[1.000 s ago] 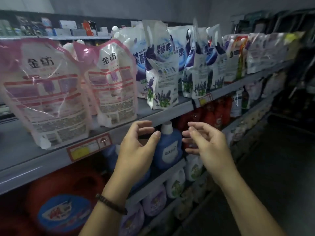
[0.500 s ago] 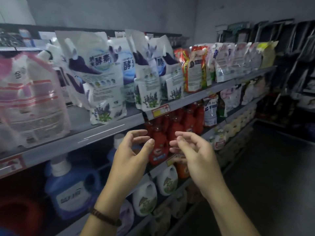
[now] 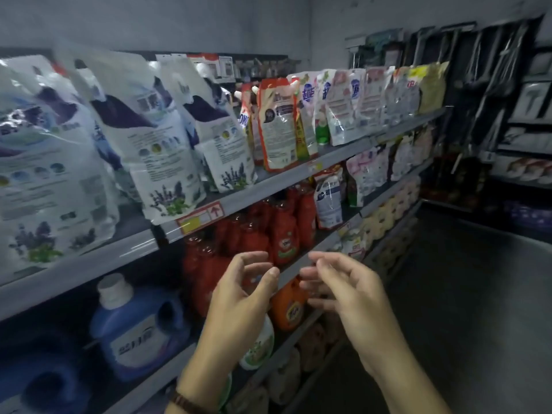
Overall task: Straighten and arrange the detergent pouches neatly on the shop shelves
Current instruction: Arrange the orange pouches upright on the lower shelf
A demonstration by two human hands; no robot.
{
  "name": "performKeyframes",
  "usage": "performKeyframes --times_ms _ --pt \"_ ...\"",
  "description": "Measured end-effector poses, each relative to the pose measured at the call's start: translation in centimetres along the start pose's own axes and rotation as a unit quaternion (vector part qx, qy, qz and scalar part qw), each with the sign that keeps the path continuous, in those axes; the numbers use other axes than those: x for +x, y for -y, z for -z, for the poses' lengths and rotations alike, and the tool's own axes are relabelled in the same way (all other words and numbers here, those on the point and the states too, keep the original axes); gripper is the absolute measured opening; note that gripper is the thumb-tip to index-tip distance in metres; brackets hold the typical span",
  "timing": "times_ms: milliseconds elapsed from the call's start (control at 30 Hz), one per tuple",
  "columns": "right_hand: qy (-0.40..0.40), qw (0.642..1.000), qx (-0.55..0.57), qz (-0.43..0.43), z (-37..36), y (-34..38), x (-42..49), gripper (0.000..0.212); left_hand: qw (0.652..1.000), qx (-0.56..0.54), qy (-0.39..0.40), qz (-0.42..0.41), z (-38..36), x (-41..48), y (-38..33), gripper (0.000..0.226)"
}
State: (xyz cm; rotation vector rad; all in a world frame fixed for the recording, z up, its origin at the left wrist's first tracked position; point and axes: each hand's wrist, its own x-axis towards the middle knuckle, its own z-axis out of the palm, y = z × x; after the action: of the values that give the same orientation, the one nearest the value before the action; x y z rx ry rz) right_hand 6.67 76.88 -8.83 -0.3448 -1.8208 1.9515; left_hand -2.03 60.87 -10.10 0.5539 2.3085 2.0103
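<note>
White and purple lavender detergent pouches point(image 3: 149, 138) stand leaning along the upper shelf point(image 3: 268, 189) at the left. A red-edged pouch point(image 3: 279, 124) and several pink and white pouches point(image 3: 346, 109) follow further right. My left hand point(image 3: 239, 297) and my right hand point(image 3: 349, 294) hover side by side in front of the lower shelf, below the pouches. Their fingers are loosely curled and hold nothing. Neither hand touches a pouch.
Red detergent bottles point(image 3: 280, 234) and an orange bottle point(image 3: 289, 309) fill the shelf behind my hands. A blue jug point(image 3: 134, 324) stands at lower left. The dark aisle floor point(image 3: 463, 294) opens to the right, with racks point(image 3: 522, 115) at the far end.
The view has shifted right along the shelves: the pink pouches have left the frame and the lavender pouches slid left. Both hands stay raised, empty, close together.
</note>
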Motion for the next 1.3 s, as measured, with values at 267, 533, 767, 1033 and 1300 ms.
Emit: performKeyframes --times_ms 267,533,767,1033,1300 --pt "-0.061 0.998 -0.022 -0.012 4.6 -0.6 8.0 0.020 0.997 -0.041 0.060 -0.006 -7.1 9.3 1.3 0.017" --pt "-0.122 0.992 -0.027 -0.021 8.7 -1.7 15.6 0.022 0.992 -0.041 0.117 0.000 -13.3 18.2 2.8 0.013" --pt "-0.115 0.992 -0.022 -0.041 13.3 -3.7 22.1 0.021 0.993 -0.025 0.113 0.024 -18.9 22.6 4.1 0.017" --pt "-0.037 0.997 -0.027 -0.057 20.4 -4.8 30.6 0.018 0.998 0.003 0.054 0.034 -26.8 26.9 4.4 0.016" --pt "0.027 0.996 -0.040 -0.071 25.8 -5.7 38.0 0.017 0.997 0.036 -0.020 0.064 -32.5 29.4 4.7 0.016"
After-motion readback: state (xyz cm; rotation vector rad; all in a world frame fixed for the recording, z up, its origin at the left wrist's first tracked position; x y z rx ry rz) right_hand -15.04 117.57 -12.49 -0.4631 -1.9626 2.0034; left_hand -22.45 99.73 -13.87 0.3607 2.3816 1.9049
